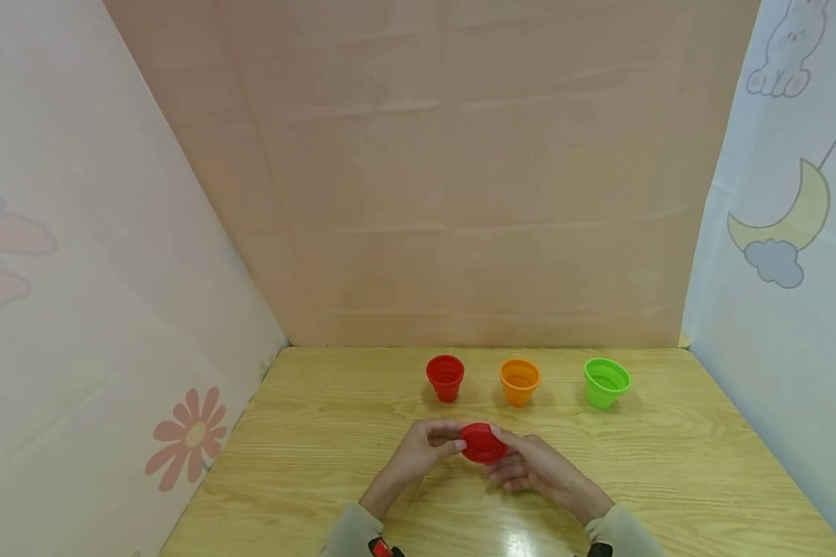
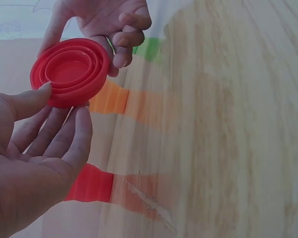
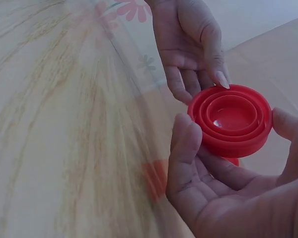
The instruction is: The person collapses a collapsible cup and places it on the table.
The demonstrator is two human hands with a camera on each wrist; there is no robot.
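Note:
Between both hands, raised over the table, is a red collapsible cup [image 1: 483, 443] folded flat into nested rings, its open side tilted up. My left hand [image 1: 421, 453] pinches its left edge, thumb on the rim and fingers beneath, as the left wrist view shows with the folded cup [image 2: 69, 72]. On the opposite side my right hand [image 1: 539, 470] holds it too, thumb against the rim and fingers curled under it. In the right wrist view the rings of the cup [image 3: 232, 118] show plainly, with both thumbs at its edge.
Beyond the hands, a row of expanded cups stands on the wooden table [image 1: 320, 433]: a red cup [image 1: 446, 379], an orange cup [image 1: 519, 382] and a green cup [image 1: 605, 383]. A beige back panel [image 1: 460, 193] and patterned side panels [image 1: 773, 348] enclose the table.

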